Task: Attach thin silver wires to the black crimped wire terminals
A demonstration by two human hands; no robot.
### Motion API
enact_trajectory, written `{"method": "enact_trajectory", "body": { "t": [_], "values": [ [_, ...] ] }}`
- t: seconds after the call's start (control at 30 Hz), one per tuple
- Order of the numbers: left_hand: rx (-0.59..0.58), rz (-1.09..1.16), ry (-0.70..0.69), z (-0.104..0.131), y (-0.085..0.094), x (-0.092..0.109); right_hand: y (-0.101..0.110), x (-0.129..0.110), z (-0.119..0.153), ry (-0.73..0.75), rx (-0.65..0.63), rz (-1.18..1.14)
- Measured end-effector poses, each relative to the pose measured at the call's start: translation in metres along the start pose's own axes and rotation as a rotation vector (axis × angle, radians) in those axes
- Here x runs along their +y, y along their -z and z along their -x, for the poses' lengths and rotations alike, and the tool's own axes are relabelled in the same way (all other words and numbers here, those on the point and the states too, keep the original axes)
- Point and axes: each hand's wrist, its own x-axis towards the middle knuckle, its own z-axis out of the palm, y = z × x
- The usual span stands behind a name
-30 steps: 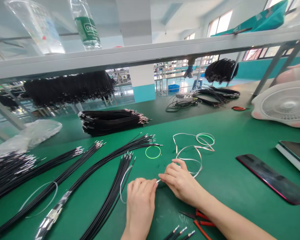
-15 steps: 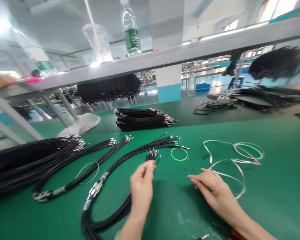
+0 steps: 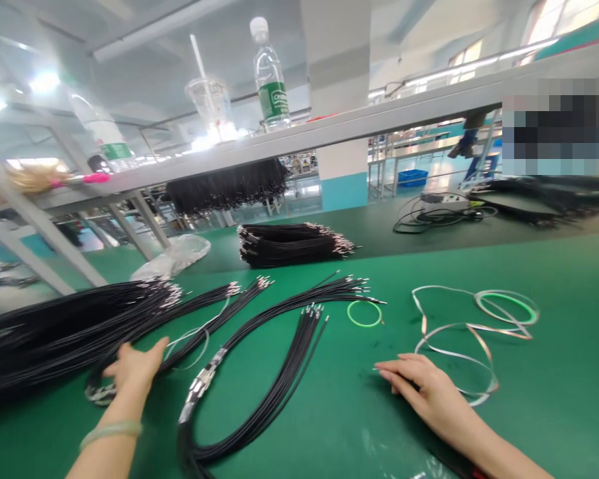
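— There's the left hand (image 3: 134, 369) out at the black cable bundle (image 3: 220, 319), left side of the tabletop (image 3: 329, 399), fingers wide, thumb well apart! Anything in it?

— Nothing clasped that I can see; whether those fingertips touch the cables, I can't tell. A thin white loop (image 3: 208, 344) lies just beside the thumb.

— And the right hand (image 3: 422, 386)?

— Thumb and fingers together, pinching what looks like the tip of the flat white strip (image 3: 499, 329)! The rest sprawls in loose loops toward the tabletop's right edge.

— How does it handle?

— Featherlight, I'd judge, springy, easily creased. Take it close to the end, just so.

— The cables?

— Heavier bunched, bendy but wanting to straighten. I'd grip mid-length, clear of those pale tips, which may bend.

— Between the hands?

— The curved bundle with silver tape (image 3: 203, 382), both ends toward the tabletop's far edge, and a green ring (image 3: 363, 325) nearer the right hand.
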Motion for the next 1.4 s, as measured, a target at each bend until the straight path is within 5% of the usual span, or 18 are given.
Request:
{"method": "enact_trajectory", "body": {
  "t": [0.07, 0.17, 0.23, 0.3, 0.37, 0.47, 0.67, 0.93, 1.03, 1.4],
  "values": [
    [-0.061, -0.067, 0.015, 0.015, -0.013, 0.0, 0.004, -0.007, -0.004, 0.069, 0.043, 0.015],
    [-0.284, -0.155, 0.034, 0.063, -0.057, -0.002, 0.013, -0.019, -0.009, 0.199, 0.12, 0.077],
    [-0.575, -0.19, 0.059, 0.111, -0.091, -0.001, 0.018, -0.026, -0.011, 0.268, 0.161, 0.123],
    [-1.059, -0.289, 0.099, 0.159, -0.12, 0.0, 0.023, -0.031, -0.011, 0.332, 0.179, 0.17],
    [-1.22, -0.241, 0.122, 0.195, -0.14, -0.001, 0.027, -0.033, -0.01, 0.374, 0.172, 0.207],
    [-1.218, -0.138, 0.174, 0.217, -0.153, -0.007, 0.029, -0.033, -0.009, 0.385, 0.146, 0.242],
    [-1.168, -0.087, 0.19, 0.21, -0.151, -0.025, 0.02, -0.037, -0.006, 0.31, 0.102, 0.173],
    [-1.161, -0.205, -0.067, 0.216, -0.141, -0.024, 0.023, -0.053, -0.012, -0.454, -0.235, -0.513],
    [-1.173, -0.23, -0.127, 0.216, -0.138, -0.024, 0.024, -0.051, -0.013, -0.605, -0.266, -0.738],
    [-1.22, -0.05, 0.193, 0.217, -0.148, -0.03, 0.02, -0.05, -0.007, -0.632, -0.196, -0.901]
  ]
}}
